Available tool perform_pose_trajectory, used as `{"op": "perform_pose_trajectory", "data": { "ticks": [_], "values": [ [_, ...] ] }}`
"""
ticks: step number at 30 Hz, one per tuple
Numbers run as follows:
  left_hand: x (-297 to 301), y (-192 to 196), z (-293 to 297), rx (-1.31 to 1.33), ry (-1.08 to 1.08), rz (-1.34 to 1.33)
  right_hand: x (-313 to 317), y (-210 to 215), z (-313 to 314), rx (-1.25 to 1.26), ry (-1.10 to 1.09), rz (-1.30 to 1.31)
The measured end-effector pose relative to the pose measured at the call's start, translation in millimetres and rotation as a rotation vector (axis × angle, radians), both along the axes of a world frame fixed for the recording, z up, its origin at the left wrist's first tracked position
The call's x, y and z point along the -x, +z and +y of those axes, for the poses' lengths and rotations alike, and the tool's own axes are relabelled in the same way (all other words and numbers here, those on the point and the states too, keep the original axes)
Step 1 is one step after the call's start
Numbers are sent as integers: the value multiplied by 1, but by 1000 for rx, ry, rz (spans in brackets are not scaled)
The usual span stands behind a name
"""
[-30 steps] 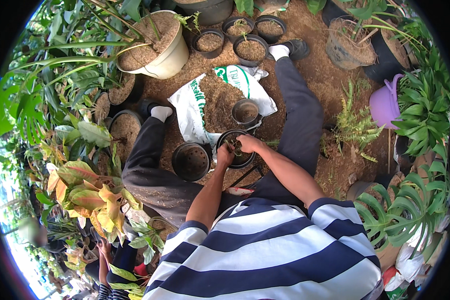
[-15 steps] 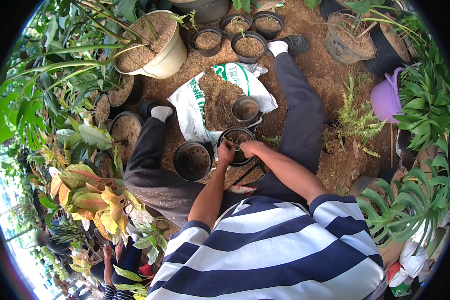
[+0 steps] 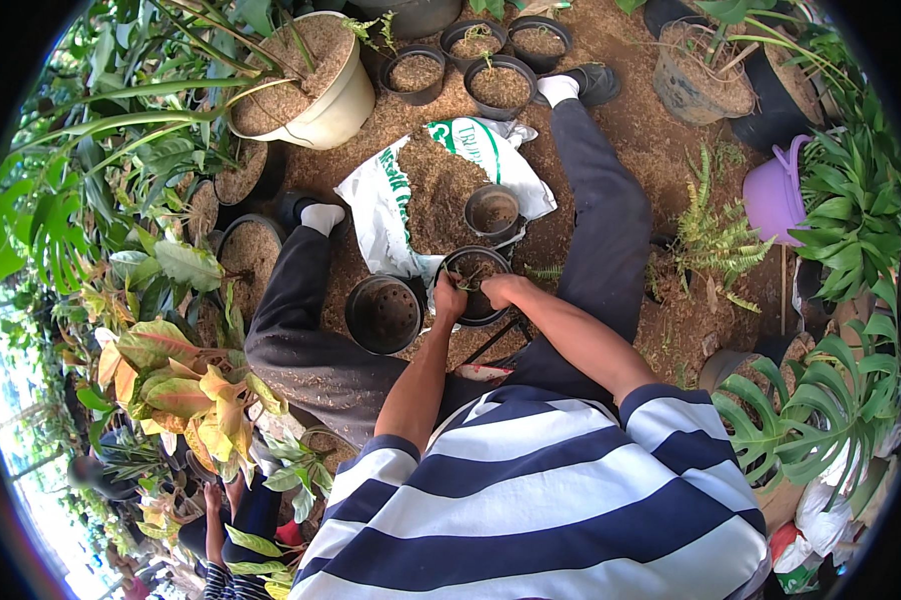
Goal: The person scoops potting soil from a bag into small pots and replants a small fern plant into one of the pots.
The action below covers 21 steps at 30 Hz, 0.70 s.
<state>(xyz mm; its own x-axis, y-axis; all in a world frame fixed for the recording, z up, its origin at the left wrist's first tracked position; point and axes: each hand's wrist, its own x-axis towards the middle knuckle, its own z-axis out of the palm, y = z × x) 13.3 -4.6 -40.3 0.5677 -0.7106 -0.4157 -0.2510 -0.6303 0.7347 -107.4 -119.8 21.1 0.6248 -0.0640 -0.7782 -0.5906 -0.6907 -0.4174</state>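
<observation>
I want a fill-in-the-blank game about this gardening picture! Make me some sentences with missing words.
1. Both hands, the left hand and the right hand, are at the rim of a small ____ pot.
2. The loose potting mix is heaped on an opened white ____.
3. The bucket beside the fern is coloured ____.
4. The person's shirt has navy and white ____.

Missing words: black; bag; purple; stripes
</observation>
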Motion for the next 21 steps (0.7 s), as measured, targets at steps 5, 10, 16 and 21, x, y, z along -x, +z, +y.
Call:
{"op": "perform_pose_trajectory", "data": {
  "ticks": [5,10,16,21],
  "values": [
    [2,-5,3,46,35,-32,-5,6,-4,-54,-11,45],
    [0,-7,1,54,33,-30,-1,-11,-11,-9,-128,-92],
    [-3,-20,5,87,30,-52,-5,-10,2,59,-24,-7],
    [-1,-19,4,55,27,-79,-10,-11,5,44,98,128]
  ]
}}
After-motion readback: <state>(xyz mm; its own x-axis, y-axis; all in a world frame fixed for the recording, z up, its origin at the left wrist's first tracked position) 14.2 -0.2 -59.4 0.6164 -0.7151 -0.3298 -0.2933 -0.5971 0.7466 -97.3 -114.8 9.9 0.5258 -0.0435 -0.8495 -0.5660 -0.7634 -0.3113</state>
